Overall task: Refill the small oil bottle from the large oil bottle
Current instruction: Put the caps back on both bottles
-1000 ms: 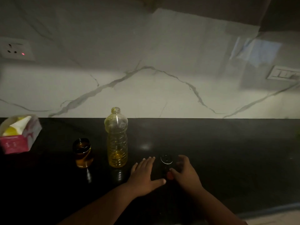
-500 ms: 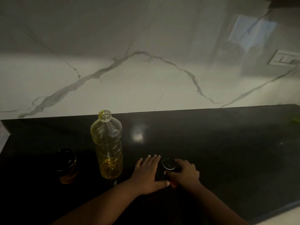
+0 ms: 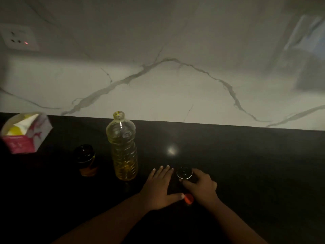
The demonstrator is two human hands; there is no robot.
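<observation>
The large clear plastic oil bottle (image 3: 123, 147) stands uncapped on the black counter, with yellow oil low inside it. Left of it stands the small dark glass bottle (image 3: 86, 160), holding amber oil. My left hand (image 3: 161, 187) lies flat on the counter, right of the large bottle, its thumb tip touching an orange cap (image 3: 188, 198). My right hand (image 3: 200, 187) curls its fingers round a small black round lid (image 3: 184, 172) with a shiny rim. Whether anything sits under that lid is lost in the dark.
A pink and white tissue box (image 3: 24, 132) sits at the far left of the counter. The marble backsplash (image 3: 167, 95) rises behind, with a wall socket (image 3: 17, 38) at upper left. Bare black counter (image 3: 255, 164) stretches to the right.
My right hand has closed its fingers more tightly round the black lid. The left hand stays flat in place. The view has swung back left, showing the tissue box again.
</observation>
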